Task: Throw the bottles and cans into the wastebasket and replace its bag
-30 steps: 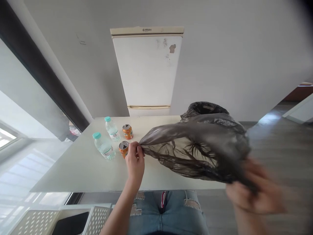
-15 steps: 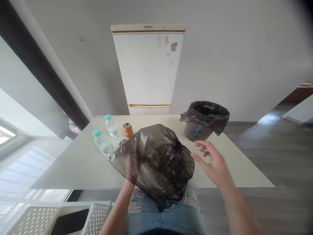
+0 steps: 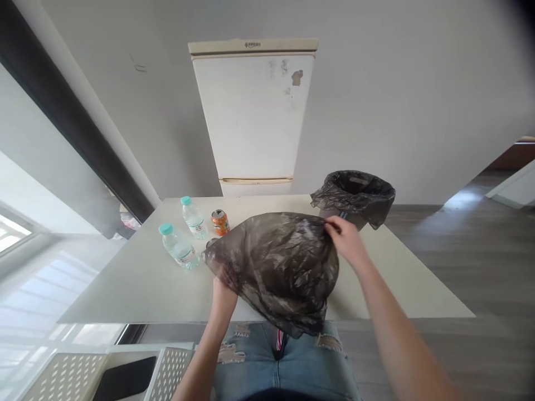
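A dark, translucent garbage bag [image 3: 284, 267] hangs partly spread above the table's front edge, between my two hands. My right hand [image 3: 345, 236] pinches its upper right edge, thumb and fingers closed on the plastic. At the bag's left end, my left hand [image 3: 225, 284] grips it, with the fingers showing only dimly through the film. Behind the bag's left tip, a second can [image 3: 211, 243] is mostly hidden. Near it stand an orange can [image 3: 219, 222] and two clear bottles with teal caps, the nearer bottle [image 3: 179, 248] and the farther bottle [image 3: 194, 219].
A bin [image 3: 340, 214] lined with a black bag stands at the right back of the white table [image 3: 401, 284]. Behind the table is a white refrigerator [image 3: 254, 117]. At lower left, a dark flat object [image 3: 125, 379] lies between perforated white panels [image 3: 62, 376].
My right hand has moved up and left from open air and taken hold of the bag's edge. The bunched bag is now spread wider to the right, its lower end raised slightly.
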`<action>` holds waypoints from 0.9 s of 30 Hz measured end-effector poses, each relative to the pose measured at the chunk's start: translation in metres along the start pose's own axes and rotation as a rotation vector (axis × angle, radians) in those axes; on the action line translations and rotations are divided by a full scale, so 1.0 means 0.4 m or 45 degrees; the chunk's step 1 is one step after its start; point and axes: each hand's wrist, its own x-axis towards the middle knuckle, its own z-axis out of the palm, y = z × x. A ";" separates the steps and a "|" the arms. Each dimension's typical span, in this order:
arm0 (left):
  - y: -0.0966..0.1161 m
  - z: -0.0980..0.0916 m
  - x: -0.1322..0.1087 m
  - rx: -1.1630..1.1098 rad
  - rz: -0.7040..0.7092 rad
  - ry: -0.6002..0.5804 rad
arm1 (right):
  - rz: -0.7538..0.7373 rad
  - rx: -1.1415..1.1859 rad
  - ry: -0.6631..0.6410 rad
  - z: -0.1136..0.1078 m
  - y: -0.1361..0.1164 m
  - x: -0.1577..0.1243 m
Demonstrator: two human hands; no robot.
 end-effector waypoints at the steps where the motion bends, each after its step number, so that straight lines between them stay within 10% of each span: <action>1: 0.003 -0.023 -0.009 0.136 -0.009 -0.051 | -0.008 -0.019 0.111 -0.046 0.009 -0.006; 4: 0.039 -0.077 -0.052 0.539 0.050 -0.118 | 0.134 -0.083 0.321 -0.168 0.005 -0.035; 7: 0.135 -0.075 -0.140 0.740 0.420 0.179 | 0.166 -0.070 0.164 -0.228 -0.073 -0.072; 10: 0.264 0.002 -0.266 0.609 0.957 0.209 | 0.007 -0.233 0.003 -0.217 -0.213 -0.116; 14: 0.375 0.159 -0.377 0.595 1.069 -0.170 | -0.338 -0.438 -0.349 -0.159 -0.385 -0.165; 21: 0.335 0.273 -0.264 0.683 0.686 -0.460 | -0.161 0.034 -0.774 -0.167 -0.428 -0.142; 27: 0.270 0.189 -0.137 1.116 0.669 -0.669 | 0.083 0.483 -0.086 -0.209 -0.357 -0.082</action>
